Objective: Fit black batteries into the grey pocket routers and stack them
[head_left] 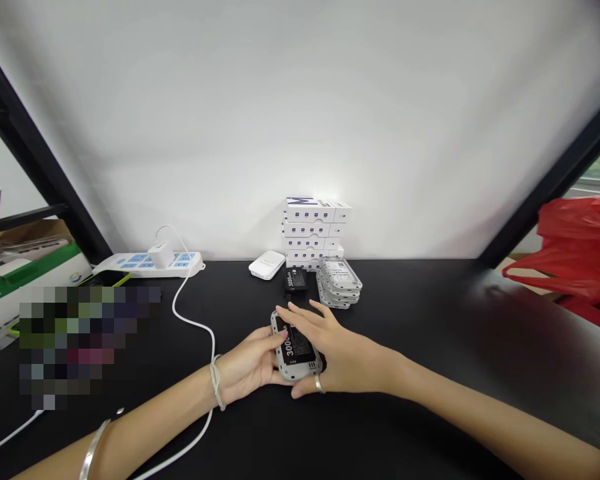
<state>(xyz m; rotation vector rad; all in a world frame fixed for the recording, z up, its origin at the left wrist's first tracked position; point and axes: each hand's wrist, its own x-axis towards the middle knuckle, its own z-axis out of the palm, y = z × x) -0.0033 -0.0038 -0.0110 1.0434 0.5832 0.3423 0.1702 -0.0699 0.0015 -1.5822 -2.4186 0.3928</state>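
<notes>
The left hand point(250, 363) is closed around the long left edge of a grey plastic device point(300, 368), its fingertips curling over the rim. The right hand point(335, 353) comes in from the other side with its fingers spread across the top, and its thumb reaches round the near end, so both hands grip the device between them. A black battery point(295, 343) printed with white lettering that starts "300" lies in the device's face, partly covered by the right fingers point(300, 315). The device sits just above a black table point(420, 313), held close to it.

A silver ring point(319, 383) circles one right finger. A cord bracelet point(216, 383) sits on the left wrist, and a silver bangle point(93, 451) is farther up that forearm.

Just beyond the hands lie a second black battery point(296, 281) and a leaning pile of grey devices point(338, 283). Behind them rises a stack of white boxes point(313, 230), with a white power bank point(267, 265) beside it. Farther left, a white cable point(195, 320) runs from a charger point(161, 255) in a power strip point(147, 265). A pixelated patch point(85, 347) hides part of the table. A red plastic bag point(570, 247) shows at the right.
</notes>
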